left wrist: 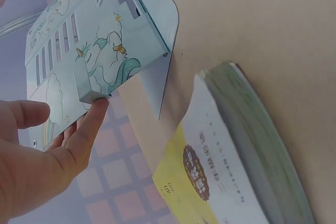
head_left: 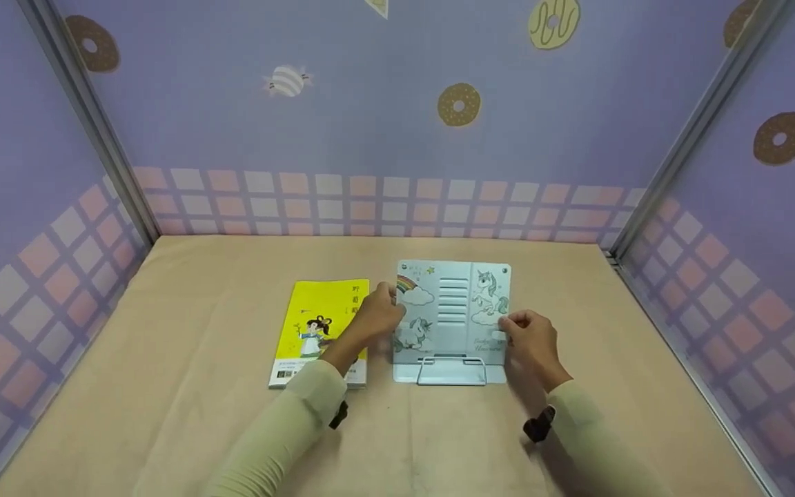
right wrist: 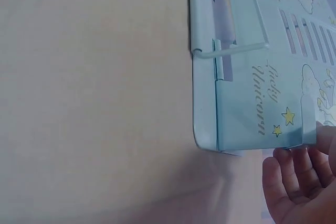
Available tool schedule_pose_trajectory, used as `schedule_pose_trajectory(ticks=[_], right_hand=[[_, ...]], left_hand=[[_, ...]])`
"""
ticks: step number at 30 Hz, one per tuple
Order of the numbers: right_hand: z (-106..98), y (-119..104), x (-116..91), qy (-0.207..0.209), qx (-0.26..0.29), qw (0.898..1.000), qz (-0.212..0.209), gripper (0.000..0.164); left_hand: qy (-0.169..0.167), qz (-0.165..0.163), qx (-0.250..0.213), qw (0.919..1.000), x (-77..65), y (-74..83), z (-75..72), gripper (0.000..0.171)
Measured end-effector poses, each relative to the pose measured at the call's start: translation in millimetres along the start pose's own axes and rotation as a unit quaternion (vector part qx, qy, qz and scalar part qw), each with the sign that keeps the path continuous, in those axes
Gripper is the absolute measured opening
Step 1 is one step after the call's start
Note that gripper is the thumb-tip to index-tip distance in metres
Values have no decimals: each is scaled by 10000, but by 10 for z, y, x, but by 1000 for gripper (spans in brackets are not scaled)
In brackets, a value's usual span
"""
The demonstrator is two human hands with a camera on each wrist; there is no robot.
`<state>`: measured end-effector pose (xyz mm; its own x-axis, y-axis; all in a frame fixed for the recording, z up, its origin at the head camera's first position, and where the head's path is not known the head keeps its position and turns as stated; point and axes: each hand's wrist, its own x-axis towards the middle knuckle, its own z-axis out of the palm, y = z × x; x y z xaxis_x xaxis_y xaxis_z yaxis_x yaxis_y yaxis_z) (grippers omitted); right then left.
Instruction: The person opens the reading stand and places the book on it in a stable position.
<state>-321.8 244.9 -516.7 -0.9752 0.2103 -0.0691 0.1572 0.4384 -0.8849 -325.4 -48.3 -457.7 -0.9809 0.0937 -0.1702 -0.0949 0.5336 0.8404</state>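
A light blue metal book stand (head_left: pixel 454 338) with unicorn, cloud and rainbow prints stands upright and tilted back on the table. Slots run through its panel, and a wire page holder (head_left: pixel 451 373) crosses its lower lip. My left hand (head_left: pixel 382 309) holds the panel's left edge, fingertips behind it and thumb on the front side, beside a small folded side tab (left wrist: pixel 86 83). At the opposite edge my right hand (head_left: pixel 533 338) grips the panel, thumb by the right tab (right wrist: pixel 308 119) and fingers behind. The stand's back is hidden.
Left of the stand, a thick yellow and white book (head_left: pixel 301 310) lies flat, cover up, partly under my left forearm. A beige cloth (head_left: pixel 183 407) covers the table. Purple patterned walls (head_left: pixel 384 124) enclose the back and both sides, with metal posts (head_left: pixel 701 131) at the corners.
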Motion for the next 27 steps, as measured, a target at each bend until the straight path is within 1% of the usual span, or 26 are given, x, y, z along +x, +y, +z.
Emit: schedule_pose_trajectory(ticks=[4,6,9,12,13,15,18,20,24,25,27], right_hand=[[-9,-20,0,73,-25,9999,103,21],[13,-54,-20,257,-87,9996,29,22],[71,-156,-73,811,-163,9958,-402,23],[151,-314,-131,1385,-160,9852,-1001,22],[183,-372,-148,1496,-138,9816,-1181,21],[255,-492,-185,1576,-131,9760,-1496,19],[386,-669,-249,1453,-142,9725,-1812,18],[496,-779,-293,1231,-147,9733,-1932,19],[754,-980,-393,526,-58,9795,-1944,25],[818,-1020,-420,327,-63,9803,-1948,27],[934,-1093,-486,-77,-35,9815,-1914,31]], left_hand=[[32,7,-14,10000,5,-4,6,38],[62,70,2,10000,9,-24,-4,41],[92,170,28,9998,8,-72,-35,43],[135,275,79,9995,7,-136,-94,44],[176,297,129,9993,8,-160,-124,44],[288,365,235,9986,14,-209,-199,45],[406,370,372,9978,0,-286,-354,46],[461,360,513,9970,-15,-351,-476,47],[555,109,812,9951,-59,-528,-718,50],[618,22,893,9941,-65,-579,-763,51],[690,-179,915,9932,-90,-675,-836,53]])
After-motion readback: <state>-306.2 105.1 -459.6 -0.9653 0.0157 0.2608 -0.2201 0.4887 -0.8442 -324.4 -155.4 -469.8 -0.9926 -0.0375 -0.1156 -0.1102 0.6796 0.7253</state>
